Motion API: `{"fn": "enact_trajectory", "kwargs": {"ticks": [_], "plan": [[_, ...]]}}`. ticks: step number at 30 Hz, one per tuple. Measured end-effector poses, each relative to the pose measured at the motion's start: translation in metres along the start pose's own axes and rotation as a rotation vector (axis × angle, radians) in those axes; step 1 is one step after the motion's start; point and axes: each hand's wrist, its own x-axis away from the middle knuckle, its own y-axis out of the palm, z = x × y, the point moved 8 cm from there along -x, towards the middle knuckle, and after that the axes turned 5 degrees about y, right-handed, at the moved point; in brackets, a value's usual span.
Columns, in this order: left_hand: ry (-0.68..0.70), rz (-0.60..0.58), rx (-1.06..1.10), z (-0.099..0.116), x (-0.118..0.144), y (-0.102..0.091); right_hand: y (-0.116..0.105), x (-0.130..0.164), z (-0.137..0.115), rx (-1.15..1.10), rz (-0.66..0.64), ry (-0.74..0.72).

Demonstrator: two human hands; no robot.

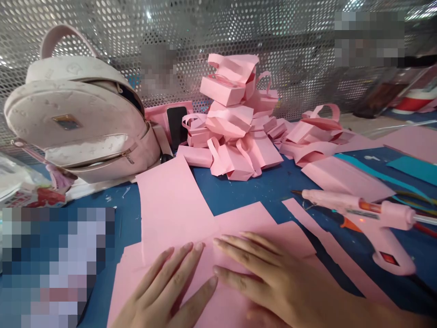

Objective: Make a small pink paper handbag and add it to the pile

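Note:
Several pink paper sheets (170, 205) overlap on the blue table in front of me. My left hand (170, 287) lies on the nearest sheet with its fingers stretched out. Close beside it, my right hand (269, 278) presses flat on the same pink paper, fingers spread and pointing left. Neither hand holds anything. The lower edges of the sheets are partly hidden under my hands. To the right of them lies a narrow pink paper strip (341, 255).
A pink glue gun (365, 223) lies at the right. Small pink paper bags (235, 118) are piled at the back, beside a dark phone (176, 126). At the left stands a pale backpack (85, 118). A perforated metal screen (293, 41) closes off the back.

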Motion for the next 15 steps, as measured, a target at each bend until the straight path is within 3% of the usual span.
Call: {"fn": "enact_trajectory", "kwargs": {"ticks": [15], "plan": [[0.027,-0.015,0.021,-0.0038,-0.0034,-0.0066,-0.0005,0.0015,-0.001,0.024,-0.011,-0.023]]}}
